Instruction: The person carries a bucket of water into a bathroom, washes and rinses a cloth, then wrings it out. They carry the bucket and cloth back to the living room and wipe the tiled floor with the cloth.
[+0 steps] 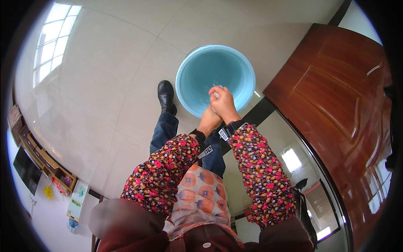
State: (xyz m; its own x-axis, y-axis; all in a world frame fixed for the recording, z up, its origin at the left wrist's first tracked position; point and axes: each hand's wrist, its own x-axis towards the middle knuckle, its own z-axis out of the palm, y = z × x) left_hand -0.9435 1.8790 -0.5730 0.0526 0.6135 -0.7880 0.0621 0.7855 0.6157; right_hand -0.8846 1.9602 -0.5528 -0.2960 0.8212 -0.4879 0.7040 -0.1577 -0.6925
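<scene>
A light blue plastic bucket [189, 94] stands on the floor in front of me, its wire handle lying against the far left rim. Over its near side, my right hand [225, 101] is closed around a wet, pale wadded cloth [216, 94], most of it hidden by the fingers. My left hand [209, 120] grips the lower part of the same bundle, just below and touching the right hand. The bottom of the bucket shows pale blue; how much water it holds I cannot tell. Both wrists wear black straps with printed tags, over floral sleeves.
My black boot [166, 96] is on the glossy tiled floor [94, 85], left of the bucket. A dark threshold strip [259, 111] runs beside the bucket to a reddish-brown wooden door [330, 91]. A low cabinet [47, 159] and a television [26, 170] stand far left.
</scene>
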